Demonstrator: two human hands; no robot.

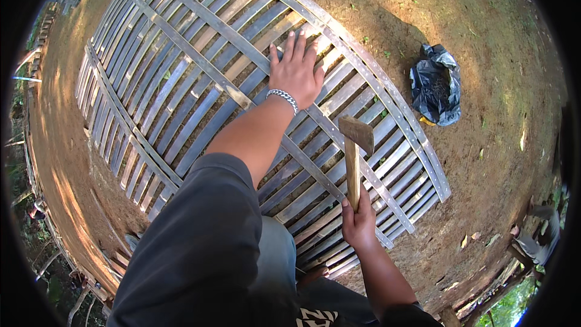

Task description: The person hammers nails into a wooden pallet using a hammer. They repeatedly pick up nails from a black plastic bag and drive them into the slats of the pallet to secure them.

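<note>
Bamboo panel (pixel 200 79), a big lattice of flat slats crossed by longer strips, lies flat on the dirt ground (pixel 508 72) and fills the view from nine to four o'clock. Left hand (pixel 296 71) lies spread, palm down, on the slats near twelve o'clock, probably to pin them against a blow; a silver bracelet (pixel 284 98) circles that wrist. Right hand (pixel 358 223), at five o'clock, is wrapped around the handle of a wooden mallet (pixel 354 151), head raised above the slats. Black plastic bag (pixel 436 85) sits apart at two o'clock.
</note>
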